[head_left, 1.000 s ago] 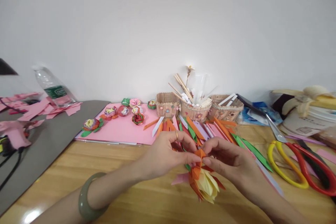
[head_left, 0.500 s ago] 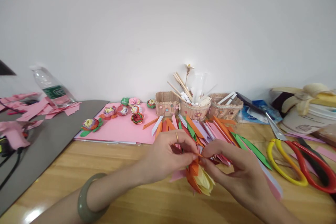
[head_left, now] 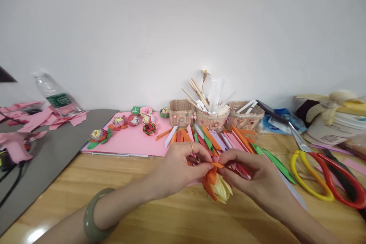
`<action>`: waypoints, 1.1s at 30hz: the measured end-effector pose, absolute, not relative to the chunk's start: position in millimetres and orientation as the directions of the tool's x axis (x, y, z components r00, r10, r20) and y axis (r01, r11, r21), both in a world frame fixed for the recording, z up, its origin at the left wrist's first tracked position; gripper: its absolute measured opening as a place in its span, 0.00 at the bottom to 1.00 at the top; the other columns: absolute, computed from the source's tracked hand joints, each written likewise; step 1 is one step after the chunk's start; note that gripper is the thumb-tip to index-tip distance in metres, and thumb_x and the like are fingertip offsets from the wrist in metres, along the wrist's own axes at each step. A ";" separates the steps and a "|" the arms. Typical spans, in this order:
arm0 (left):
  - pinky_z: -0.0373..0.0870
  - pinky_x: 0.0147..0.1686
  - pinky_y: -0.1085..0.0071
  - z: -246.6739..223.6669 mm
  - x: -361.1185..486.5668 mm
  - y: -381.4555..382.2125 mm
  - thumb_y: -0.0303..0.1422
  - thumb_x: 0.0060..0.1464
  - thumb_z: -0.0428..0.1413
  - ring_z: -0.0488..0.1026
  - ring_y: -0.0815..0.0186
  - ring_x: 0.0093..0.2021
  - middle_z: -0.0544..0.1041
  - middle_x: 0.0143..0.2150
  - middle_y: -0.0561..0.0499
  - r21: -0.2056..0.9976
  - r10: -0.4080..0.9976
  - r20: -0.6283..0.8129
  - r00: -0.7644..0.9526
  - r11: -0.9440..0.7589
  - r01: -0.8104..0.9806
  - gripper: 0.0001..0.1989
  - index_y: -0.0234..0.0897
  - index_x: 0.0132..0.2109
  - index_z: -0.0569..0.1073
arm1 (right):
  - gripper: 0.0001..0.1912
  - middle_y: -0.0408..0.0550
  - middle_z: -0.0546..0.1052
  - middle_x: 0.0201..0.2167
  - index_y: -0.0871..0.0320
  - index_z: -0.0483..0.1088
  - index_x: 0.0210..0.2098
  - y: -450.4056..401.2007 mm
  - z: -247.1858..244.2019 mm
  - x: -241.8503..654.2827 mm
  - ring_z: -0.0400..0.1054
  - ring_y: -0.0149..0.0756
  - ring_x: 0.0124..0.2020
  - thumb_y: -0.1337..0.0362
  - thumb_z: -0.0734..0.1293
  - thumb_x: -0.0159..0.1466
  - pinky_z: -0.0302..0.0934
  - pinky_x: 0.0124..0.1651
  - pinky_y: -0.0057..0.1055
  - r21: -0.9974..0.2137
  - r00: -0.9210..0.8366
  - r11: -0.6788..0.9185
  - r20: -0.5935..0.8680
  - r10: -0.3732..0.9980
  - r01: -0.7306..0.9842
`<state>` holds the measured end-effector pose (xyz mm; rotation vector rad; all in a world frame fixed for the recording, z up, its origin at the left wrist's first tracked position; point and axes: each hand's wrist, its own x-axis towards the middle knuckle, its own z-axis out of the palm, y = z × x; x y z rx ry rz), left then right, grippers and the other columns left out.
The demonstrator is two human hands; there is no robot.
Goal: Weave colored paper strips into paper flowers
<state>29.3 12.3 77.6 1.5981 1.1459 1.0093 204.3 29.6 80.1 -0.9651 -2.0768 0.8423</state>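
Observation:
Between my hands an orange paper strip is pinched. My left hand, with a ring on one finger, grips it by thumb and fingertips from the left. From the right, thumb and forefinger of my right hand close at the strip's other end. Just below the fingers hangs a paper flower with pale yellow and orange petals; whether a finger holds it too is hidden. Behind the hands lie many folded paper strips in orange, green, pink, purple and white.
Finished paper flowers sit on a pink sheet. Small decorated baskets hold sticks and paper rolls by the wall. Large scissors lie right. A plastic bottle and pink scraps rest on the grey mat.
The orange strip between my fingertips has turned and shows more of its flat face. The flower has risen slightly, and my right hand has shifted a little upward.

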 end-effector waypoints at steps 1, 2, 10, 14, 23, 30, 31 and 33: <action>0.65 0.24 0.77 77.7 29.4 12.6 0.26 0.44 0.56 0.68 0.73 0.25 0.72 0.25 0.53 0.963 0.966 0.094 0.242 -0.150 0.224 0.01 0.33 0.29 0.72 | 0.06 0.42 0.75 0.23 0.58 0.70 0.25 29.6 80.3 204.7 0.69 0.32 0.25 0.64 0.65 0.57 0.63 0.27 0.24 -0.779 -0.495 0.505 0.293 0.818 0.372; 0.66 0.24 0.77 77.6 29.3 13.0 0.26 0.44 0.56 0.68 0.73 0.25 0.73 0.26 0.53 0.967 0.966 0.075 0.249 -0.131 0.217 0.01 0.33 0.29 0.72 | 0.07 0.42 0.75 0.22 0.58 0.70 0.25 29.2 80.1 205.0 0.69 0.32 0.25 0.63 0.64 0.57 0.63 0.27 0.24 -0.779 -0.501 0.503 0.286 0.817 0.375; 0.64 0.24 0.78 72.2 30.4 11.5 0.19 0.40 0.53 0.66 0.74 0.24 0.70 0.24 0.55 0.927 0.947 0.222 0.232 -0.279 0.252 0.07 0.34 0.26 0.70 | 0.05 0.42 0.76 0.23 0.55 0.69 0.28 25.0 73.6 204.9 0.68 0.29 0.22 0.72 0.63 0.56 0.63 0.24 0.23 -0.567 -0.491 0.724 0.537 0.686 0.392; 0.61 0.23 0.79 72.2 31.3 9.3 0.16 0.38 0.51 0.64 0.75 0.25 0.67 0.26 0.55 0.835 0.875 0.410 0.256 -0.473 0.281 0.09 0.34 0.24 0.68 | 0.09 0.42 0.76 0.23 0.54 0.67 0.30 23.2 73.6 204.4 0.69 0.29 0.22 0.75 0.63 0.55 0.63 0.24 0.23 -0.496 -0.488 0.794 0.626 0.608 0.353; 0.68 0.31 0.73 80.0 28.4 20.9 0.33 0.49 0.52 0.70 0.69 0.30 0.73 0.32 0.50 0.997 0.949 -0.009 0.315 0.033 -0.072 0.09 0.34 0.37 0.71 | 0.08 0.43 0.76 0.27 0.54 0.67 0.30 25.8 71.7 207.5 0.71 0.31 0.29 0.74 0.62 0.57 0.66 0.31 0.25 -0.594 -0.455 0.737 0.586 0.671 0.322; 0.64 0.28 0.75 75.3 32.6 17.2 0.30 0.46 0.57 0.67 0.72 0.27 0.70 0.27 0.53 0.993 0.968 0.109 0.228 -0.117 0.022 0.04 0.33 0.29 0.70 | 0.09 0.47 0.74 0.36 0.53 0.69 0.34 31.0 67.3 206.9 0.68 0.38 0.39 0.73 0.64 0.57 0.63 0.39 0.33 -0.486 -0.355 0.785 0.707 0.612 0.385; 0.64 0.26 0.76 75.1 32.6 15.8 0.30 0.48 0.56 0.66 0.72 0.25 0.70 0.28 0.53 0.988 0.969 0.142 0.204 -0.151 0.030 0.03 0.34 0.30 0.70 | 0.08 0.47 0.73 0.35 0.54 0.69 0.34 30.8 67.8 207.0 0.68 0.37 0.37 0.72 0.64 0.57 0.63 0.38 0.33 -0.479 -0.308 0.769 0.722 0.619 0.424; 0.64 0.26 0.75 74.7 31.8 13.9 0.30 0.51 0.53 0.67 0.72 0.26 0.70 0.30 0.53 0.959 0.954 0.257 0.156 -0.272 0.084 0.03 0.35 0.31 0.69 | 0.04 0.44 0.71 0.28 0.55 0.68 0.31 28.9 70.3 207.0 0.66 0.34 0.29 0.70 0.64 0.58 0.60 0.31 0.29 -0.532 -0.268 0.709 0.678 0.684 0.463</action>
